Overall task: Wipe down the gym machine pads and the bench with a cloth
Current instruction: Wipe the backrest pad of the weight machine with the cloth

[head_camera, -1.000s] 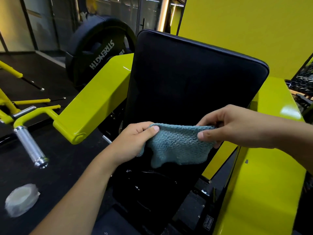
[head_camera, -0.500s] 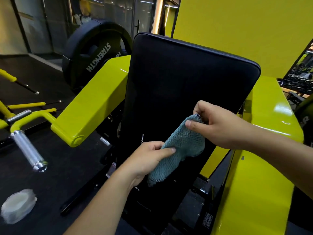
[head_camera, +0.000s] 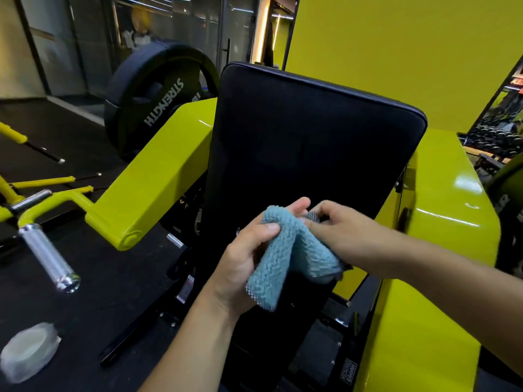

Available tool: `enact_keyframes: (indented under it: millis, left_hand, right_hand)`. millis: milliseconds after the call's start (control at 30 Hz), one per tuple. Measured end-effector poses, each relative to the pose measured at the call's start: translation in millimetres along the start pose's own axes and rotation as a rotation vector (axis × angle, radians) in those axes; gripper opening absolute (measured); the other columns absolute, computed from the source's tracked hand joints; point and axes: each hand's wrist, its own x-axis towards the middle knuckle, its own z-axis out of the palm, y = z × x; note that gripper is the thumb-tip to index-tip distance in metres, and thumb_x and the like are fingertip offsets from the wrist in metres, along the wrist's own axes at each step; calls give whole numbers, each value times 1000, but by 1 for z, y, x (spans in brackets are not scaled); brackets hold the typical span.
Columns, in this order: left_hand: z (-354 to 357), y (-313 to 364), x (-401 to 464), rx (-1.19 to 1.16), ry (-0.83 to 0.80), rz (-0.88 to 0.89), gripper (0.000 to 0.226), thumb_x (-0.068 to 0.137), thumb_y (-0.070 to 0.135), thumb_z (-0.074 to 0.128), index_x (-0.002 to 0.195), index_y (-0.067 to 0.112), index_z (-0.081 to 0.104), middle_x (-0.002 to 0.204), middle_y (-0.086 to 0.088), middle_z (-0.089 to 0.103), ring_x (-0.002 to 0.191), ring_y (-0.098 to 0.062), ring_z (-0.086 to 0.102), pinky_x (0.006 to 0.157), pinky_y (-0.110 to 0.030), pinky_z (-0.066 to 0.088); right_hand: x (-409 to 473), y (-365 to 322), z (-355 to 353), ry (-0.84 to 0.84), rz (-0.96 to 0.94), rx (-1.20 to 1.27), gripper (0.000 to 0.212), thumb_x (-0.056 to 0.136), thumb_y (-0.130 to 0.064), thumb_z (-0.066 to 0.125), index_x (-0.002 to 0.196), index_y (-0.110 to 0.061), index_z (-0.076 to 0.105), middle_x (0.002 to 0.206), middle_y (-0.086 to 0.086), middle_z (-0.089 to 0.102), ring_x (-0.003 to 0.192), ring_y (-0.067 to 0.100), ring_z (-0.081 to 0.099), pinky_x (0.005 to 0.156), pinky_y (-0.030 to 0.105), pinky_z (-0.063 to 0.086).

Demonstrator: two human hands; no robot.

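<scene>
Just in front of the black pad point(head_camera: 305, 154), low against its face, both hands hold the blue cloth point(head_camera: 285, 253). The left hand point(head_camera: 243, 267) has its grip clenched on one fold, thumb pressed on top and fingers curled beneath. The right hand point(head_camera: 342, 230) pinches the other fold near the top, so the cloth hangs doubled over between them, apart from the pad as far as I can tell. It looks like a folding step before wiping. To do it well, the cloth should be gathered into a flat wad with a broad face outward, then passed to one hand and laid flush on the pad near its top edge, stroking downward in overlapping bands. Left of the pad a yellow arm point(head_camera: 152, 182) slopes down toward a metal handle point(head_camera: 48, 256), with a weight plate point(head_camera: 158, 100) behind it. A roll of tape point(head_camera: 28, 352) lies on the floor, well left of the pad.
</scene>
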Motion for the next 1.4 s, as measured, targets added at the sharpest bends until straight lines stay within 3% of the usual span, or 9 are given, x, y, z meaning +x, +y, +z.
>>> enact_keyframes:
  millis: [100, 200, 367, 467, 600, 933, 1200, 1300, 1400]
  left_hand:
    - [5, -1, 4, 159, 158, 74, 36, 99, 21, 53, 126, 2, 68, 130, -25, 66, 121, -38, 63, 105, -51, 51]
    - [4, 2, 8, 371, 272, 108, 21, 98, 22, 61, 110, 13, 76, 108, -16, 74, 101, -29, 69, 91, -44, 56]
    - [2, 15, 10, 633, 222, 62, 23, 103, 17, 59, 120, 13, 75, 114, -12, 76, 109, -25, 71, 98, -40, 57]
    - [-4, 30, 3, 640, 142, 15, 26, 101, 18, 61, 121, 9, 74, 118, -15, 75, 114, -29, 70, 100, -45, 55]
    - [-4, 43, -5, 454, 59, -45, 31, 99, 21, 60, 122, 4, 73, 119, -22, 73, 114, -33, 69, 100, -44, 56]
    - [-34, 62, -22, 601, 100, -234, 26, 86, 6, 77, 112, 5, 78, 113, -22, 75, 102, -32, 74, 85, -41, 63]
    - [-30, 61, -16, 873, 82, -235, 22, 80, -8, 79, 97, 5, 80, 97, -14, 78, 92, -21, 74, 81, -31, 59]
    - [-28, 54, -11, 1033, 191, -177, 21, 76, -6, 82, 87, 12, 77, 90, -18, 76, 79, -14, 69, 75, -36, 55]
    - [-16, 47, -6, 1083, 161, -149, 23, 72, 8, 87, 86, 15, 70, 89, -15, 76, 76, -15, 67, 70, -39, 52]
  right_hand:
    - [-4, 2, -5, 167, -139, -264, 23, 92, -42, 72, 108, -33, 59, 96, -9, 70, 86, 11, 72, 78, 44, 63]
    - [-14, -7, -14, 290, -333, -102, 19, 93, -23, 63, 107, -35, 65, 107, -14, 70, 104, 5, 68, 94, 39, 57]
    - [-23, -15, -23, -177, -229, 102, 35, 86, -31, 79, 117, -22, 66, 111, 0, 74, 97, 15, 74, 78, 36, 62]
    - [-21, -12, -30, -296, -167, 216, 42, 86, -12, 78, 124, -12, 63, 105, 12, 72, 88, 21, 63, 68, 31, 53]
    - [-17, 1, -29, -484, -158, 204, 48, 84, -7, 80, 128, -12, 63, 119, 12, 70, 102, 24, 66, 82, 35, 54]
    - [-13, 2, -39, -371, -222, -155, 16, 93, -18, 74, 108, -23, 77, 106, 0, 78, 95, 12, 72, 81, 27, 58]
    - [-7, 10, -29, -200, -252, -328, 40, 102, 1, 53, 111, -33, 72, 102, -9, 75, 96, 13, 71, 86, 39, 59]
    - [-5, 11, -18, -179, -230, -229, 32, 96, -16, 54, 112, -40, 68, 101, -4, 73, 96, 23, 69, 87, 51, 59]
    - [-7, 13, -5, -262, -228, -270, 41, 82, -57, 77, 119, -53, 59, 109, -15, 67, 94, 10, 69, 84, 39, 61]
